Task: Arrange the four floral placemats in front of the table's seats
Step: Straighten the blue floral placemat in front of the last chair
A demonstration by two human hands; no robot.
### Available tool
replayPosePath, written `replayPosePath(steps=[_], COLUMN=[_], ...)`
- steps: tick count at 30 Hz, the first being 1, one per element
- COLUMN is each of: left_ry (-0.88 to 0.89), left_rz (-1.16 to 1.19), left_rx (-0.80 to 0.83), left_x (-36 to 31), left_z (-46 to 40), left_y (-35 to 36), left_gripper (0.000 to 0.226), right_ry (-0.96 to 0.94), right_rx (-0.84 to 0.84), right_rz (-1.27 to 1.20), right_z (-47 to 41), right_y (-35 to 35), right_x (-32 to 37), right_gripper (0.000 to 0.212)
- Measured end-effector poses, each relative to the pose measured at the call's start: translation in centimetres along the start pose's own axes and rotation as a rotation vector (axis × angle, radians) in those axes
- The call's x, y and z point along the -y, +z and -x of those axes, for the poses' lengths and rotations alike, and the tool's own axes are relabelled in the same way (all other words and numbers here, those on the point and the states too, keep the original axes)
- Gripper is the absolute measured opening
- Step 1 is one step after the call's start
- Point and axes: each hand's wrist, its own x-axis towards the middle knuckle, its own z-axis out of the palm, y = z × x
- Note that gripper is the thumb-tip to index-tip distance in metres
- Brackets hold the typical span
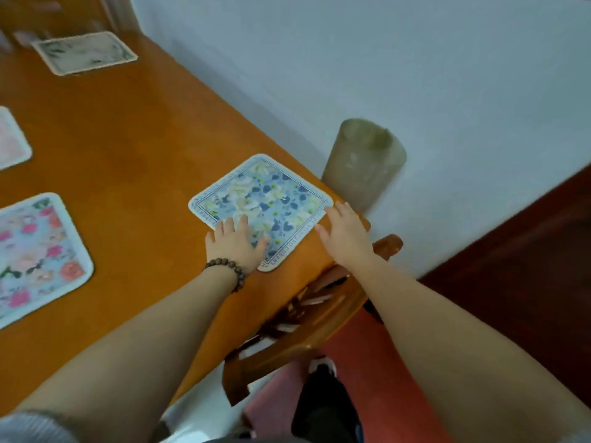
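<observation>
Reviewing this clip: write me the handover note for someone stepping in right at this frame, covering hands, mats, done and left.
Left hand: open, fingers flat on the near corner of the blue floral placemat.
Right hand: open, at that mat's right corner by the table edge; contact unclear.
Mats: the blue one lies at the table end above a wooden chair. The pink rose placemat lies on the left, a pale pink placemat is cut off at the left edge, and a pale grey placemat sits at the far end.
Done: all four are on the table.
Left: square up the blue mat, which looks angled to the edge, then let go.
</observation>
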Motion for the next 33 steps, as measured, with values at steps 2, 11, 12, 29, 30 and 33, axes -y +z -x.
replayPosePath(steps=[2,11,12,29,30,33], left_ry=[-0.101,-0.449,-0.474,-0.583,-0.586,-0.57], left_rz=[-0.005,0.083,0.089,0.121,0.121,0.128], left_rx=[-0.007,-0.047,-0.044,0.139,0.147,0.135], left_x=[-0.6,-3.7,-3.8,-2.1,-2.0,-2.1], left_z=[-0.9,-1.7,-1.7,-6.6,-6.7,-6.8], left_y=[0.6,1.3,1.4,7.5,7.9,8.6], left_gripper=[0.078,0.08,0.081,0.092,0.093,0.094], right_ry=[-0.068,-0.309,-0.328,-0.199,-0.183,-0.158], right_rx=[0.065,0.285,0.297,0.482,0.499,0.511], right_rz=[0.001,0.0,-0.003,-0.005,0.005,0.078], right_z=[-3.0,-12.3,-12.8,-21.8,-22.1,-22.2], right_y=[0.1,1.8,2.1,8.4,8.8,9.9], right_x=[-1.4,-5.1,-5.3,-6.8,-6.7,-6.3], right_gripper=[0.055,0.055,0.055,0.072,0.073,0.078])
